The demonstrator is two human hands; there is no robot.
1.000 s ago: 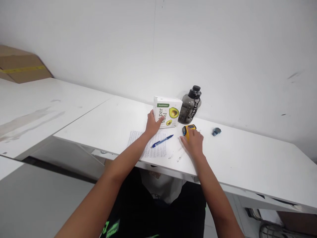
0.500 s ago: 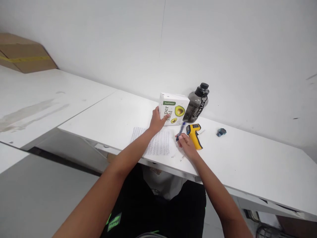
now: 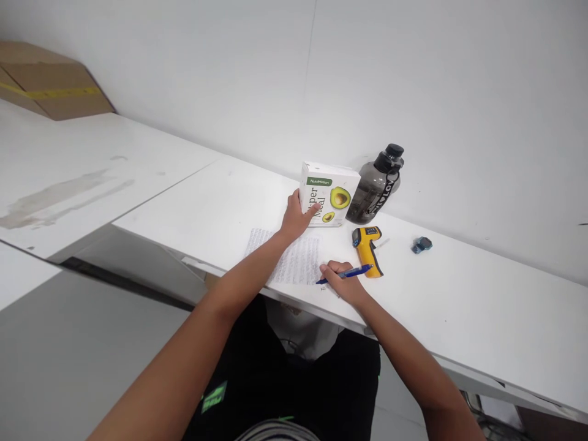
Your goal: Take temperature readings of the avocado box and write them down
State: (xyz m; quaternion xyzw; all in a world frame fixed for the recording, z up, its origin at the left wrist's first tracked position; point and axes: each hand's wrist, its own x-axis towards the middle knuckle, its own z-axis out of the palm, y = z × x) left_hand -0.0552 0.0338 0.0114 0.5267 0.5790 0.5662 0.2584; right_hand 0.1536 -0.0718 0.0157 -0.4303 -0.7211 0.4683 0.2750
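Note:
My left hand [image 3: 296, 216] grips the lower left side of a white box [image 3: 328, 195] with avocado pictures, which stands upright on the desk. A blue pen [image 3: 351, 272] lies across my right hand [image 3: 342, 282], whose fingers are closed round it. The pen's tip points left, close to the lower right corner of a sheet covered with writing [image 3: 296, 260]; whether it touches the surface I cannot tell. Just beyond the right hand is a yellow and black infrared thermometer gun [image 3: 366, 250]. A dark bottle [image 3: 374, 190] stands right beside the box.
A dark wristwatch-like object [image 3: 421, 245] lies on the white desk [image 3: 482, 294] to the right. At the far left sits a cardboard box [image 3: 55, 82] with yellow tape. The wall [image 3: 413, 73] rises behind the desk, and gaps run between the tabletops on the left.
In my right hand the pen has swung from upright to nearly level, its tip now to the left, and the hand has come lower. The left hand still holds the box. The view has shifted slightly.

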